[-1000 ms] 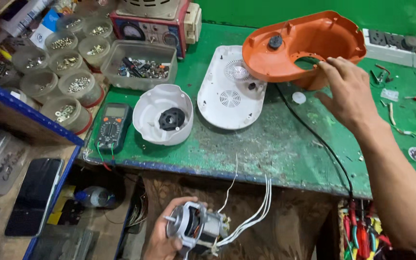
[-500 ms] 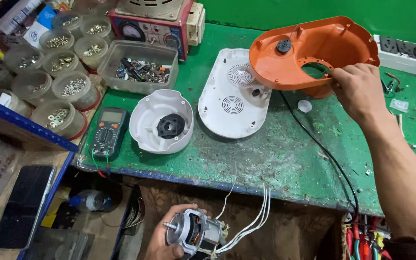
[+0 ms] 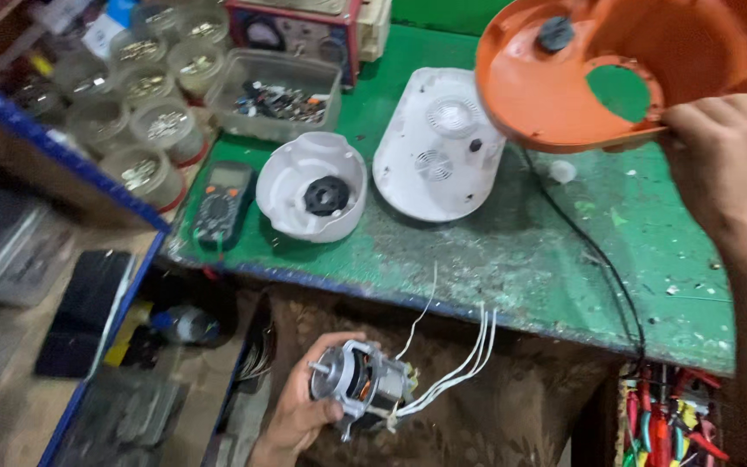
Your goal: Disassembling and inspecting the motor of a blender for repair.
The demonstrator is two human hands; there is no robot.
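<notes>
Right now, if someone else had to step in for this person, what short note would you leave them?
Left hand: holds a small electric motor below the bench edge, white wires trailing.
Right hand: grips the rim of the orange housing, lifted and tilted above the green bench.
On the bench: white base plate, white round cap, multimeter.
Done: motor is out of the housing.
Left: not shown.

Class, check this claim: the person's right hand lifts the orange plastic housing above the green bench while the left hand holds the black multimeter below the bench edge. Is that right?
One detail is wrong. In the head view the left hand holds a small metal electric motor with white wires, not the black multimeter, which lies on the green bench. The right hand does lift the orange plastic housing.
</notes>
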